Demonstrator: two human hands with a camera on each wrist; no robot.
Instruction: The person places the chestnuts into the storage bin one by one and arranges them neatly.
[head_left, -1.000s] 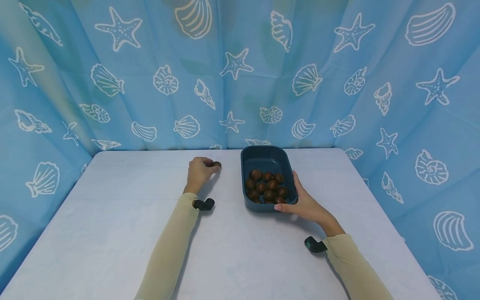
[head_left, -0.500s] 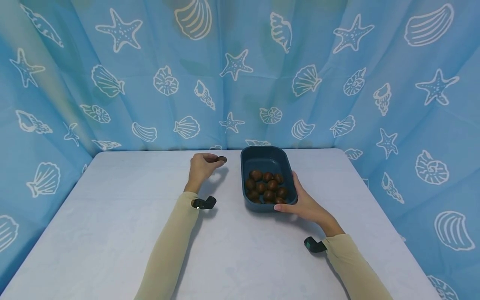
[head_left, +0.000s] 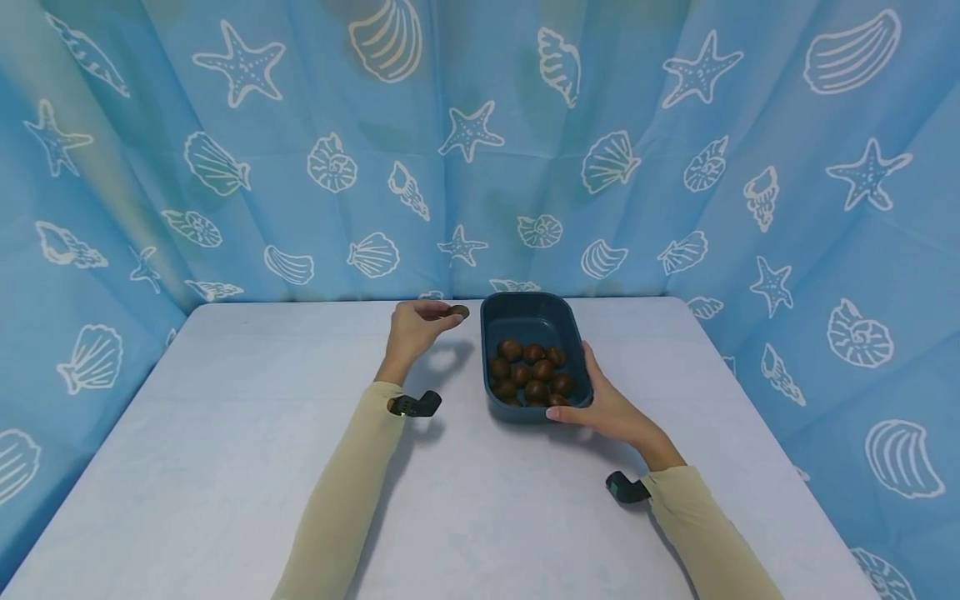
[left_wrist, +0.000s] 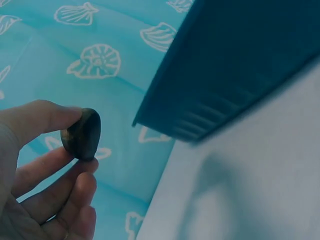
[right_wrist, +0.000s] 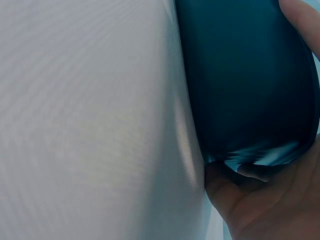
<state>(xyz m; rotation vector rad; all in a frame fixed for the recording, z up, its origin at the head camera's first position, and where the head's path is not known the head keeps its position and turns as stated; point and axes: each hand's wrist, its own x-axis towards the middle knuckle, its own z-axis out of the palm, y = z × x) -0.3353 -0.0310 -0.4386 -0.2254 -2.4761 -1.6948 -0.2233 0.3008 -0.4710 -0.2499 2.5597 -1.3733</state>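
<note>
My left hand (head_left: 415, 332) pinches a dark brown, smooth chestnut (left_wrist: 82, 134) between thumb and fingertips, raised over the far part of the table. In the head view this hand is just left of a dark blue rectangular box (head_left: 528, 308), and the chestnut is apart from the box wall. Several brown chestnuts (head_left: 536, 390) lie inside, gathered toward the near end. My right hand (head_left: 609, 408) grips the box at its near right corner, thumb along the near side and fingers on the right wall. The right wrist view shows the box's outer side (right_wrist: 240, 80) between thumb and fingers.
A white cloth covers the table (head_left: 225, 450). Behind and beside it hangs a blue curtain (head_left: 375, 192) printed with white shells and starfish. Each wrist wears a small black camera, the left one (head_left: 417, 404) and the right one (head_left: 627, 487).
The left hand has lifted the chestnut up off the table and carried it to the right, toward the box. The right hand and box have stayed about where they were.
</note>
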